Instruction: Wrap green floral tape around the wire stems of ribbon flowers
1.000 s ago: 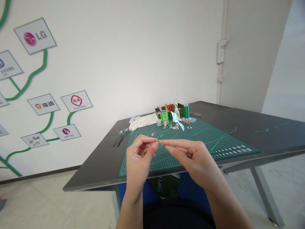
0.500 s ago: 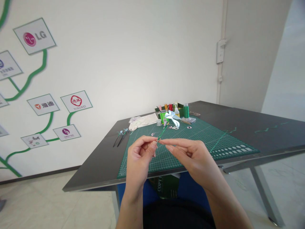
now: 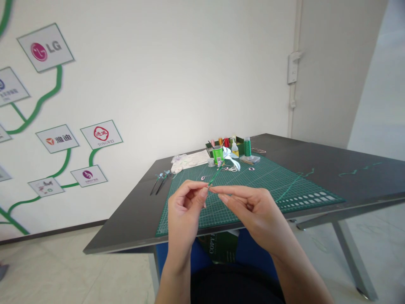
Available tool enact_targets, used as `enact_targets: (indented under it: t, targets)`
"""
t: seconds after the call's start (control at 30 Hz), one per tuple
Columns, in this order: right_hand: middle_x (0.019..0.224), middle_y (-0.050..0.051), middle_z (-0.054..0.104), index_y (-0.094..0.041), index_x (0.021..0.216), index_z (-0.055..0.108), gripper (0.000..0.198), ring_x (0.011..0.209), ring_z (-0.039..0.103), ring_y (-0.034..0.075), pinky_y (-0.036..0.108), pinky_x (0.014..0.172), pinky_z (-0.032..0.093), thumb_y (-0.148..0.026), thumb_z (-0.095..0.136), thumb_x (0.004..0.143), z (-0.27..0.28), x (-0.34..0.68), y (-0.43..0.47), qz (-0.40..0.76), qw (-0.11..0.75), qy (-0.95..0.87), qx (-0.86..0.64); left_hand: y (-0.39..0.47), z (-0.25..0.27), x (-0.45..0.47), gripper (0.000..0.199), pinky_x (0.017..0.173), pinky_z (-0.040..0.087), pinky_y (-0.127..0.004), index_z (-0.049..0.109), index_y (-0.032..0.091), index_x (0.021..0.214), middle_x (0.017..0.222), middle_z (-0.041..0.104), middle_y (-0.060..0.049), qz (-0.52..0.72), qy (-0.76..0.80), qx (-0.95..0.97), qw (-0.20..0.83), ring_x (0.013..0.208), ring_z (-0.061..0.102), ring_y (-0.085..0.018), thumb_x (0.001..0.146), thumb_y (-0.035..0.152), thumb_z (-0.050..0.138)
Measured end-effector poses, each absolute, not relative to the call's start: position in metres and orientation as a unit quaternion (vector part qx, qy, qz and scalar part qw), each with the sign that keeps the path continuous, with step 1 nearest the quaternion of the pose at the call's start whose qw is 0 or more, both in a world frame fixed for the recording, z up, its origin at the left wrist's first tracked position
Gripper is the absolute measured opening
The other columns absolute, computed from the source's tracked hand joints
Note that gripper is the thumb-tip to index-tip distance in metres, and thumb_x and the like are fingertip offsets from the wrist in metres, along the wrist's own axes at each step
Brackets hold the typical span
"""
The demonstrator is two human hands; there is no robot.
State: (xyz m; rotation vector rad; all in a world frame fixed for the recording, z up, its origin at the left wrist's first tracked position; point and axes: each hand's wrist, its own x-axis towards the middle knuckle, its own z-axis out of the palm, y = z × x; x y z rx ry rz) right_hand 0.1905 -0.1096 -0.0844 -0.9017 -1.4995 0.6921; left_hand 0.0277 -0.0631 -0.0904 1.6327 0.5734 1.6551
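Observation:
Between the thumb and index finger of my left hand [image 3: 186,207], I pinch the green stem of an artificial flower [image 3: 232,160] with pale blue-white petals. The flower tilts up and away from me. My right hand [image 3: 249,207] is beside it, index fingertip touching the stem's lower end and thumb just below. Its other fingers are curled in; what they may hold is hidden. A green thread [image 3: 295,184] trails over the cutting mat [image 3: 253,185], and its near end passes out of sight behind my right hand.
Behind the flower stand a green cup [image 3: 217,155], a glue bottle [image 3: 234,148], a green thread spool [image 3: 247,147] and a box of coloured spools [image 3: 220,142]. Scissors [image 3: 233,169] lie on the mat. Small blue flowers on dark sticks [image 3: 162,183] and a white cloth [image 3: 191,160] are at left.
The flower has turned about its stem, so its petals show from another side and look narrower. Both hands have stayed nearly in place, still meeting at the stem.

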Motion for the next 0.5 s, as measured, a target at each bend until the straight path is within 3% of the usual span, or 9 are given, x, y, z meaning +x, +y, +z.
enact_targets:
  t: [0.27, 0.5]
  targets:
    - [0.056, -0.006, 0.031, -0.006, 0.115, 0.087, 0.042, 0.053, 0.016, 0.010, 0.026, 0.046, 0.014, -0.029, 0.055, 0.099, -0.0855, 0.1882, -0.1166, 0.248, 0.599, -0.648, -0.400, -0.0653, -0.0874, 0.0299, 0.004, 0.060, 0.047, -0.018, 0.084, 0.021, 0.092, 0.081, 0.065, -0.001, 0.647, 0.235, 0.653, 0.316, 0.071, 0.059, -0.011, 0.093, 0.022, 0.080]
    - [0.056, -0.006, 0.032, -0.003, 0.118, 0.086, 0.044, 0.052, 0.018, 0.010, 0.027, 0.045, 0.015, -0.027, 0.054, 0.100, -0.0819, 0.1874, -0.1203, 0.210, 0.588, -0.661, -0.416, -0.0676, -0.0868, 0.0297, 0.007, 0.067, 0.050, -0.018, 0.085, 0.022, 0.092, 0.085, 0.068, -0.002, 0.644, 0.251, 0.663, 0.287, 0.078, 0.063, -0.012, 0.093, 0.019, 0.079]
